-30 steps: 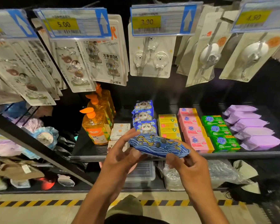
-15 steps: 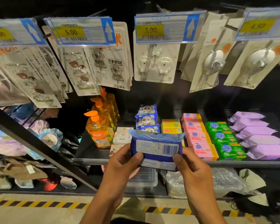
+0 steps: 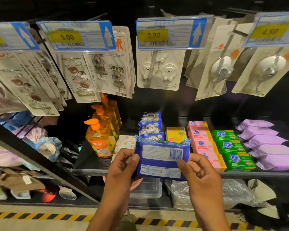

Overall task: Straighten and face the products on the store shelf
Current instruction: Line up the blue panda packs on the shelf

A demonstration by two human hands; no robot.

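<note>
I hold a blue wipes pack (image 3: 162,157) upright in front of the shelf edge (image 3: 90,170), its barcode back facing me. My left hand (image 3: 122,167) pinches its left side with thumb on the back. My right hand (image 3: 198,174) pinches its right side. Behind it a row of matching blue panda packs (image 3: 150,124) runs back along the shelf. To their right lie yellow soap boxes (image 3: 175,133), pink soap bars (image 3: 200,139), green soap bars (image 3: 230,147) and purple packs (image 3: 265,144).
Orange pump bottles (image 3: 100,139) and small white boxes (image 3: 125,142) stand left of the blue row. Hook cards (image 3: 160,70) and price tags (image 3: 170,34) hang above. A clear plastic box (image 3: 148,189) and bags sit on the lower shelf. Striped floor tape (image 3: 40,216) runs below.
The blue pack went from lying flat, patterned face up, to standing upright with its barcode back toward me. Both hands shifted to pinch its sides and drew it slightly closer.
</note>
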